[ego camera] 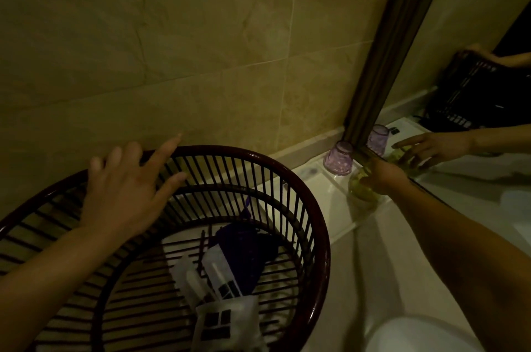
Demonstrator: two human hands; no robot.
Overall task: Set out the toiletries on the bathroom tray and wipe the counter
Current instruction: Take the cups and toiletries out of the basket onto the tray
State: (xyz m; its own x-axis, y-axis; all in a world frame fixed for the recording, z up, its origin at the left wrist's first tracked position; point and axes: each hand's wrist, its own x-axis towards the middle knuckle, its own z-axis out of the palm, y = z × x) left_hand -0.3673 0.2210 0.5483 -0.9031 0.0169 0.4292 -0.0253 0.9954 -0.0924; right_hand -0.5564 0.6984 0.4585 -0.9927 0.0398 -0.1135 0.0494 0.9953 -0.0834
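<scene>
My right hand point(383, 172) is out ahead, wrapped over the top of a yellowish glass point(362, 189), fingers closed round it from above. The glass stands upright directly under my palm, on the far corner of the white tray point(324, 202), right against the mirror frame point(385, 64). Just to the left of that grip, and a touch farther back, sits a purple cup point(338, 162), mouth down, close but not touching as far as I can tell.

My left hand point(126, 193) lies flat on the basket point(321, 225) rim, fingers spread, gripping nothing, only steadying it.

What matters now lies back toward me and to the left of my right hand: the packets point(221, 288) in the basket bottom, white sachets with dark print and a dark pouch point(244, 248). They lie with their long axes running from near me up toward the tray, roughly. My left hand is right above them, so it is the nearer one; my right would have to let go and cross back over the rim.

I judge the glass is about placed, and the packets come next. The counter point(382, 259) between basket and tray is not yet wiped.
</scene>
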